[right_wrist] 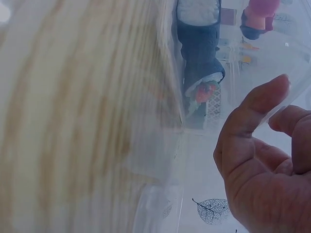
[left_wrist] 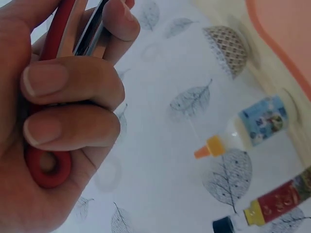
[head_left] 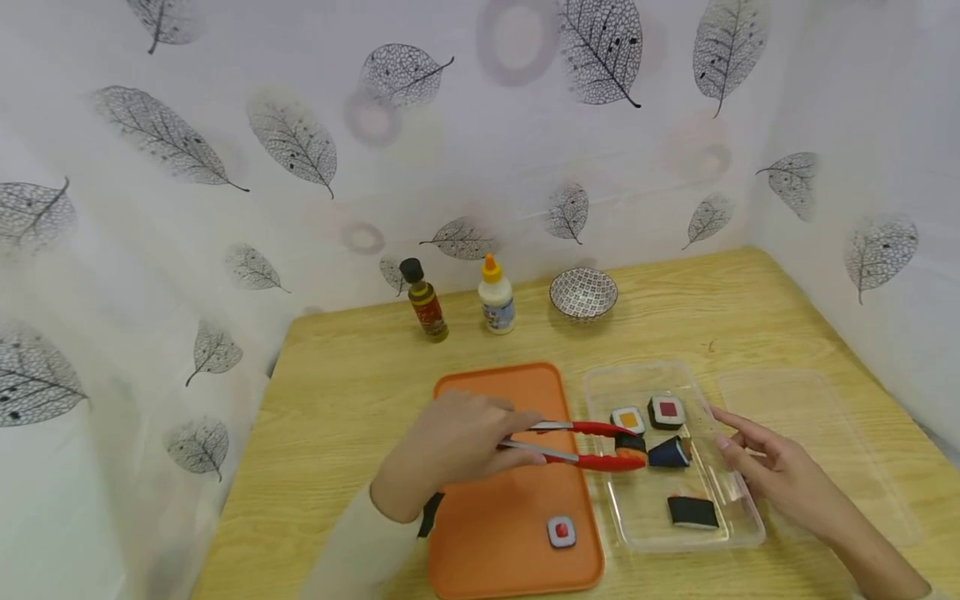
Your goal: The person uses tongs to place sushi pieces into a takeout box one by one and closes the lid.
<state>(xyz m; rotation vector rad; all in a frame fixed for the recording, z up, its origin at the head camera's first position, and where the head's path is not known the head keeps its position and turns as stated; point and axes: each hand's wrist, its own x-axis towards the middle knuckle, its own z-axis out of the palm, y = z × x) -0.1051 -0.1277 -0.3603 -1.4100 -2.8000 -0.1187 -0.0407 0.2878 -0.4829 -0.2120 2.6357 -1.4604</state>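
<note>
My left hand [head_left: 457,433] grips metal tongs [head_left: 600,462] with red tips, reaching over the orange tray [head_left: 502,533] into a clear plastic box [head_left: 630,546]. Between the tong tips is a black-wrapped sushi piece [head_left: 630,443] with an orange end. Around it in the box lie a white roll with a yellow-orange centre [head_left: 627,419], a roll with a dark red centre [head_left: 667,412], a dark cone-shaped hand roll [head_left: 670,452] and a black-wrapped piece [head_left: 693,512]. At the box's right wall, my right hand [head_left: 780,475] holds the rim between thumb and fingers.
One small sushi roll [head_left: 561,531] sits on the orange tray's lower right. Along the back stand a sauce bottle [head_left: 427,308], a white bottle with yellow cap [head_left: 497,304] and a patterned bowl [head_left: 583,293]. A clear lid [head_left: 825,458] lies right of the box.
</note>
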